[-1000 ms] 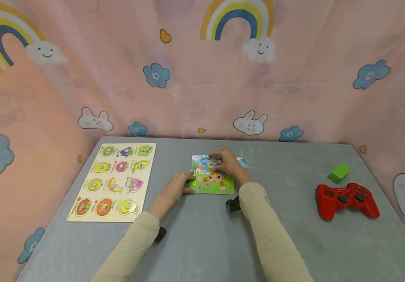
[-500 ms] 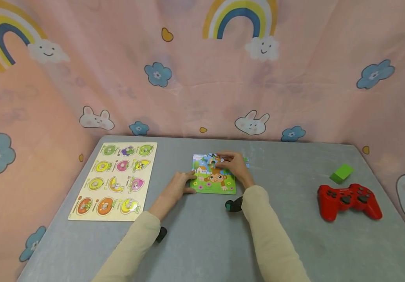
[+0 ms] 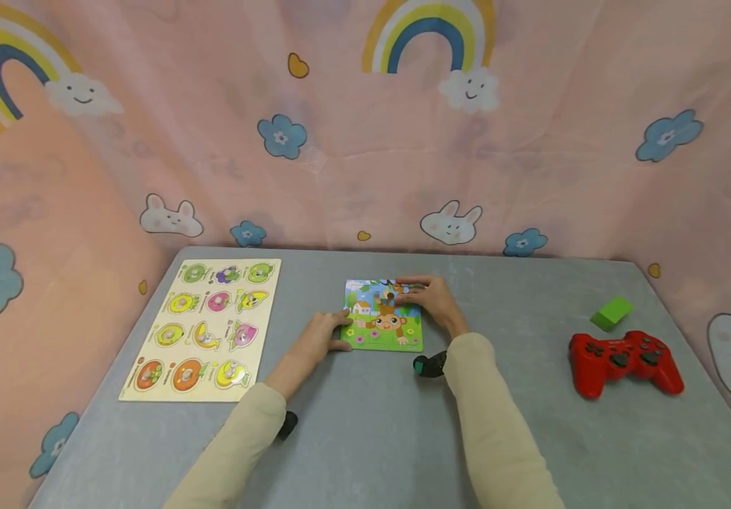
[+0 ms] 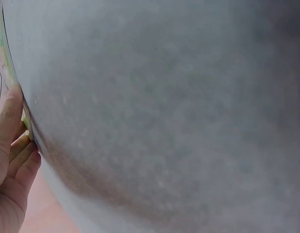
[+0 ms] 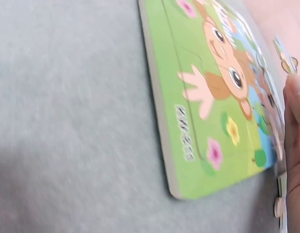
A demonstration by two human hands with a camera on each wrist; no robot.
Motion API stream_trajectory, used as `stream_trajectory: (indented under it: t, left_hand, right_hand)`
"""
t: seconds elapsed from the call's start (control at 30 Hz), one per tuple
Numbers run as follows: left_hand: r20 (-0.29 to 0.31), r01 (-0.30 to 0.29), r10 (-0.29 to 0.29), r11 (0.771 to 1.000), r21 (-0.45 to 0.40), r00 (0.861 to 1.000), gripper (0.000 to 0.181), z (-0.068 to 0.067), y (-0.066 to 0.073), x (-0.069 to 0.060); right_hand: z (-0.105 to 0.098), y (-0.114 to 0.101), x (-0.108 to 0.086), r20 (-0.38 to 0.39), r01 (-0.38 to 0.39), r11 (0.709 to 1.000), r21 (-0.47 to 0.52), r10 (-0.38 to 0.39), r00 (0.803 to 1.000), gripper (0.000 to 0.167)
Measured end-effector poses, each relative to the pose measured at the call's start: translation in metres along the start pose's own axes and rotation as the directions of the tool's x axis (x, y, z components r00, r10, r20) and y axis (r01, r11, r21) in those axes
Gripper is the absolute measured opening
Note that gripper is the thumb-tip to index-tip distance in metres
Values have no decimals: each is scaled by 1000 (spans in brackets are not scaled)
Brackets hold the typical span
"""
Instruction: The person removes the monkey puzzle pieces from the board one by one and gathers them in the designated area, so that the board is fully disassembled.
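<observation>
A small jigsaw puzzle [image 3: 365, 339] with a cartoon monkey on green grass lies flat at the middle of the table. My left hand [image 3: 317, 336] holds its left edge, with the thumb near the lower left corner. Over the upper right part of the board is my right hand [image 3: 432, 300]. In the right wrist view, its fingertips pinch a small puzzle piece [image 5: 285, 58], raised at a tilt above the board. Another loose piece [image 5: 279, 206] shows beside the board there, partly hidden by the right hand. The left wrist view shows mostly table.
To the left lies a wooden fruit peg puzzle [image 3: 209, 332]. A red game controller [image 3: 623, 360] and a green block [image 3: 612, 312] sit on the right side of the grey table [image 3: 353, 438]. A pink printed curtain [image 3: 340, 177] hangs around the back and sides.
My right hand has shifted right, from the middle of the puzzle toward its upper right corner, uncovering more of the picture. The left hand stays at the left edge.
</observation>
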State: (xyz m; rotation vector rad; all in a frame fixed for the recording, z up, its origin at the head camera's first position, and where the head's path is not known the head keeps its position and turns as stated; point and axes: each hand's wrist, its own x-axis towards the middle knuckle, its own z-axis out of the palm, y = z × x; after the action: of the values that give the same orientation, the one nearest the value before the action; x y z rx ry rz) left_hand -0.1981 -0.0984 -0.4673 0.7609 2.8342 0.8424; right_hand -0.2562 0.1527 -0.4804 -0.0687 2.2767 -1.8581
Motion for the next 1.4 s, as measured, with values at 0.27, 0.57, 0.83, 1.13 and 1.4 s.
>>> stream_trajectory:
  t: [0.27, 0.57, 0.83, 1.13, 1.4]
  left_hand:
    - [-5, 6, -6, 1000, -10, 1000, 52, 1, -1, -1]
    - [1, 7, -7, 1000, -24, 1000, 52, 0, -1, -2]
    - [-6, 0, 0, 1000, -25, 1000, 52, -1, -1, -1]
    - [-8, 5, -6, 999, -47, 1000, 53, -3, 2, -2]
    - [-2, 30, -30, 999, -44, 1000, 52, -2, 4, -1]
  right_hand:
    - [-12, 1, -2, -1, -13, 999, -29, 13, 1000, 46]
    - [-18, 1, -5, 6, -35, 999, -40, 35, 999, 46]
    - [-24, -1, -8, -21, -46, 997, -65, 45, 999, 46]
    - [-34, 3, -9, -9, -64, 998, 19, 64, 998, 46]
    - [-48, 10, -13, 9, -46, 998, 39, 46, 999, 45]
